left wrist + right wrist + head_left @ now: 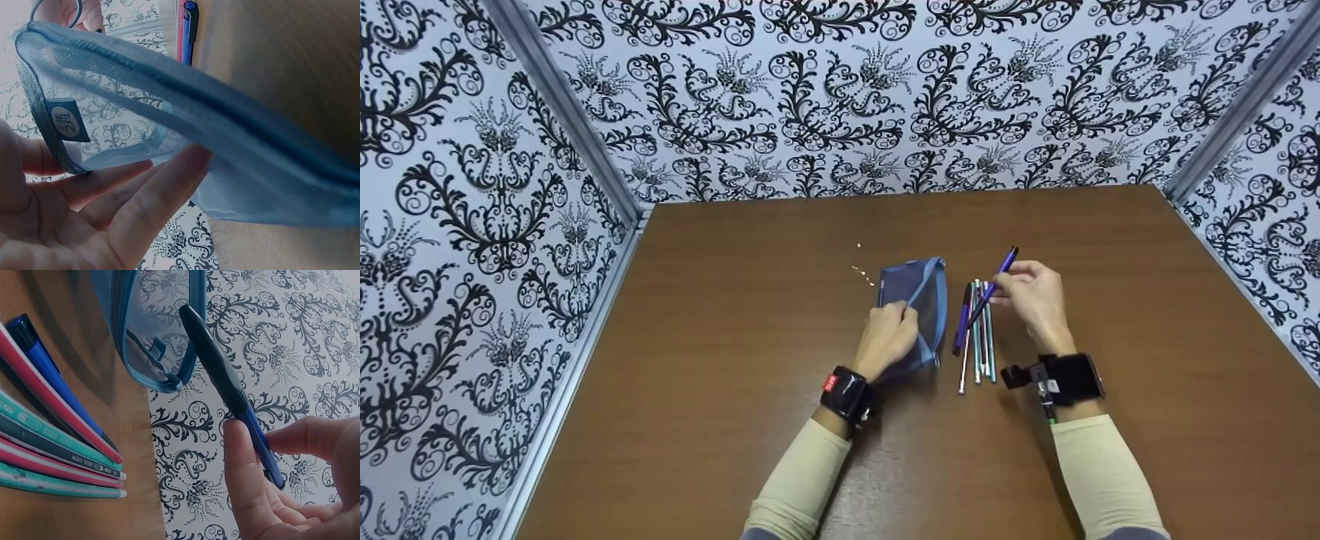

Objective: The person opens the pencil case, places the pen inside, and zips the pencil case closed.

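My left hand (pixel 889 335) grips a blue mesh zip pencil case (pixel 898 283) by its near side and holds it raised on edge. In the left wrist view, its fingers lie along the mesh (pixel 118 118), below the open zip. My right hand (pixel 1036 298) pinches a blue pen (pixel 261 441) between thumb and fingers. The pen's dark grip end points toward the case's mouth in the right wrist view. Between case and right hand, several red, green and dark pencils (pixel 62 455) lie side by side, with another blue pen (pixel 50 368) at their left.
Small light specks (pixel 864 274) lie on the brown table (pixel 720 337) behind the case. Patterned wall panels (pixel 840 97) enclose the back and both sides. A wrist camera strap sits on each forearm.
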### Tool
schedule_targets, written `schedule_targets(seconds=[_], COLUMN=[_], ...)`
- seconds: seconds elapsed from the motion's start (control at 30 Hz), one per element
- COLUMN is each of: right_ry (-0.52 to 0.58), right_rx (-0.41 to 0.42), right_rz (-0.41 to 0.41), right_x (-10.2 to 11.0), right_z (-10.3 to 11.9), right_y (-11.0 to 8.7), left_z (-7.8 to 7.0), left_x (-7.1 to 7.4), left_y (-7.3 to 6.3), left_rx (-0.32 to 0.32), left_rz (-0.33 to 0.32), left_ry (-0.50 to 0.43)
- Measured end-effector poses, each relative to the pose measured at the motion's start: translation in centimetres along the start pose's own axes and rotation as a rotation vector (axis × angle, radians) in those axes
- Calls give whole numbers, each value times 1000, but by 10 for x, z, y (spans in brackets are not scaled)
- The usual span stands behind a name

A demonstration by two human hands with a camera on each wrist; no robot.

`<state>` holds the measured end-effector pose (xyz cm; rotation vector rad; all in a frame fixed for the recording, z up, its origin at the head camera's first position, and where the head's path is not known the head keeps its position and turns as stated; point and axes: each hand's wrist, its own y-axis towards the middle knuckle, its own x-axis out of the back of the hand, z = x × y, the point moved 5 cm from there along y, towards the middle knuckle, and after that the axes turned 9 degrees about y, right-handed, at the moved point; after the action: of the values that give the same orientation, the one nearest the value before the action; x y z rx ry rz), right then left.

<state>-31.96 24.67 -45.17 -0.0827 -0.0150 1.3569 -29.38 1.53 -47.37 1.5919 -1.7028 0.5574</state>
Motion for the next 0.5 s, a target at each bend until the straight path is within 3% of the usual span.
schedule_targets(seconds=[0.5], right_ry=[28], right_rx=[34], right_rz=[24], right_x=[-5], right_z=[2], right_y=[-4], left_z=[-1], left_x=[0], left_y=[-1], left_rx=[-3], left_rz=[5], left_ry=[6])
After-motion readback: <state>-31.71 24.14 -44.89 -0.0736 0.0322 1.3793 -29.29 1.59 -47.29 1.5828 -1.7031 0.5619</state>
